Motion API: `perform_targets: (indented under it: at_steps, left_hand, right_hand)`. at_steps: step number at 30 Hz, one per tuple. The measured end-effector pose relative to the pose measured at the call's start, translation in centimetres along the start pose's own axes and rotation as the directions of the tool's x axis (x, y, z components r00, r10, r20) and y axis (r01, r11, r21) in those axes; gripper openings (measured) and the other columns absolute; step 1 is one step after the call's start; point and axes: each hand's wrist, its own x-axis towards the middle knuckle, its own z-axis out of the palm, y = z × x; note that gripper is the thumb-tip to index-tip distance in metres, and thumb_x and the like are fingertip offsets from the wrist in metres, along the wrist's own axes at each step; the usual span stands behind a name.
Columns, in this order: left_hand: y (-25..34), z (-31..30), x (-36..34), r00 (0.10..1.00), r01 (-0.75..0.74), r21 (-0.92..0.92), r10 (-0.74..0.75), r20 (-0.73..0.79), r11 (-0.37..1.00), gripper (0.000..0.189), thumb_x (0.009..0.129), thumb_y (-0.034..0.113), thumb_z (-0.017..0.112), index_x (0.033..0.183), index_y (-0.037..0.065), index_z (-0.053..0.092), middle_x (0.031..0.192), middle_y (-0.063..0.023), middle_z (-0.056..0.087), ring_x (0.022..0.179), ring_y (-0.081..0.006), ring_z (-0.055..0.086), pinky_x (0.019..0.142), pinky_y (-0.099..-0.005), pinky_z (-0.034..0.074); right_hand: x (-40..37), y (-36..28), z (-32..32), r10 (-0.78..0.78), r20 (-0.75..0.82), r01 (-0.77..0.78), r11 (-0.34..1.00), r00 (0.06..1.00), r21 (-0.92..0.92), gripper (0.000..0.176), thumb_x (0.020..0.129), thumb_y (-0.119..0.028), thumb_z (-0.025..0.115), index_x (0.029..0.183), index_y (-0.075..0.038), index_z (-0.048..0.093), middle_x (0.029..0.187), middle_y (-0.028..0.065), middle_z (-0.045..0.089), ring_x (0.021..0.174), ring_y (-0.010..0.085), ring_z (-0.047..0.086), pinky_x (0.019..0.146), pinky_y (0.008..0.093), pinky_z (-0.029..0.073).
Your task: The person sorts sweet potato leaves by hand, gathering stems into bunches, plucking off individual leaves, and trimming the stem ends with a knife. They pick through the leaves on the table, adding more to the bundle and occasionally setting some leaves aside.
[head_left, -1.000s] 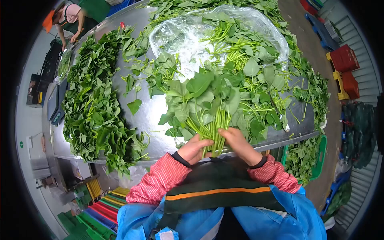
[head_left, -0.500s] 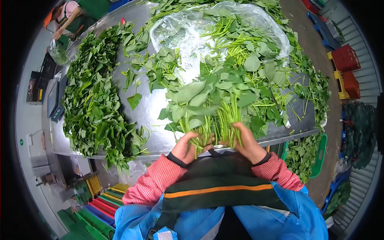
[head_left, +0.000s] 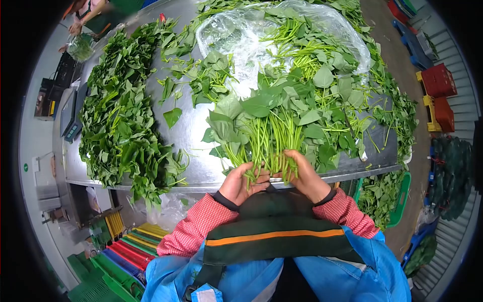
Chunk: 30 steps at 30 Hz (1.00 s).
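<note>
My left hand (head_left: 241,184) is curled around the lower left stems of a bunch of leafy greens (head_left: 269,133). From the other side, my right hand (head_left: 305,177) grips the same bunch, its thumb across the stem ends. The long green stems run side by side, with broad leaves pointing away from me. Beneath the hands is the front edge of the metal table (head_left: 198,156). Beyond the bunch, more loose greens (head_left: 322,55) lie on and around a clear plastic bag (head_left: 226,32). Some of my fingers are hidden behind the stems.
A long row of greens (head_left: 118,116) lies along the table's left side, beside a scale (head_left: 74,116). At upper left, a co-worker's hand (head_left: 75,27) holds a bag of greens (head_left: 79,48). A green crate (head_left: 400,201) stands below right, with red crates (head_left: 437,80) beyond.
My hands have come slightly closer together, and the two clumps of stems now form one bunch. The co-worker's bag has shifted up and to the right in view.
</note>
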Motion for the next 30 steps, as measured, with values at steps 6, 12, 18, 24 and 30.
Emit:
perform_targets:
  at_steps: [6, 12, 18, 24, 30]
  left_hand:
    - [-0.1, 1.5, 0.4, 0.988, -0.041, 0.248, 0.077, -0.137, 0.968, 0.025, 0.093, 0.027, 0.058, 0.106, 0.005, 0.059, 0.091, -0.0057, 0.065, 0.076, -0.0137, 0.064, 0.064, -0.0261, 0.055]
    - [0.6, 0.5, -0.4, 0.994, -0.046, 0.152, 0.061, -0.095, 0.987, 0.023, 0.095, 0.027, 0.055, 0.102, 0.006, 0.058, 0.081, -0.0022, 0.061, 0.06, -0.0082, 0.054, 0.051, -0.0198, 0.046]
    - [5.2, 1.3, -4.7, 0.927, -0.375, 0.071, 0.375, 0.019, 0.924, 0.02, 0.097, 0.027, 0.052, 0.102, 0.007, 0.051, 0.073, -0.0021, 0.054, 0.051, -0.0046, 0.039, 0.044, -0.017, 0.033]
    - [5.4, 0.2, -2.9, 0.899, -0.439, -0.088, 0.437, -0.043, 0.894, 0.015, 0.097, 0.022, 0.051, 0.1, 0.007, 0.048, 0.08, -0.0061, 0.058, 0.058, -0.0082, 0.048, 0.049, -0.0219, 0.041]
    - [4.7, 2.0, -2.8, 0.849, -0.513, 0.03, 0.513, -0.128, 0.858, 0.016, 0.095, 0.017, 0.053, 0.108, 0.007, 0.051, 0.092, -0.0099, 0.062, 0.069, -0.0115, 0.055, 0.056, -0.0221, 0.048]
  right_hand:
    - [0.4, 0.0, 2.7, -0.147, 0.026, 0.15, 0.961, 0.989, -0.234, 0.028, 0.085, -0.015, 0.064, 0.109, -0.003, 0.059, 0.091, 0.0038, 0.063, 0.082, 0.0119, 0.059, 0.067, 0.0274, 0.048]
    - [0.2, -1.7, 0.3, -0.042, 0.026, 0.045, 0.987, 0.999, -0.154, 0.016, 0.084, -0.013, 0.063, 0.096, -0.002, 0.059, 0.082, 0.0068, 0.063, 0.065, 0.0145, 0.059, 0.052, 0.0252, 0.046]
    - [-6.6, -11.7, 1.1, -0.264, 0.018, 0.254, 0.905, 0.964, -0.341, 0.02, 0.086, -0.017, 0.062, 0.1, -0.004, 0.055, 0.065, -0.0008, 0.048, 0.049, 0.0065, 0.042, 0.042, 0.0216, 0.033]
    - [-5.4, -13.7, 2.0, -0.577, -0.056, 0.519, 0.769, 0.815, -0.375, 0.015, 0.092, -0.015, 0.054, 0.099, -0.001, 0.056, 0.068, 0.0035, 0.056, 0.052, 0.011, 0.049, 0.049, 0.0251, 0.041]
    - [-5.5, -14.5, 2.5, -0.76, 0.022, 0.641, 0.533, 0.65, -0.552, 0.016, 0.091, -0.018, 0.055, 0.093, -0.002, 0.058, 0.074, 0.0043, 0.059, 0.063, 0.0123, 0.055, 0.059, 0.0257, 0.045]
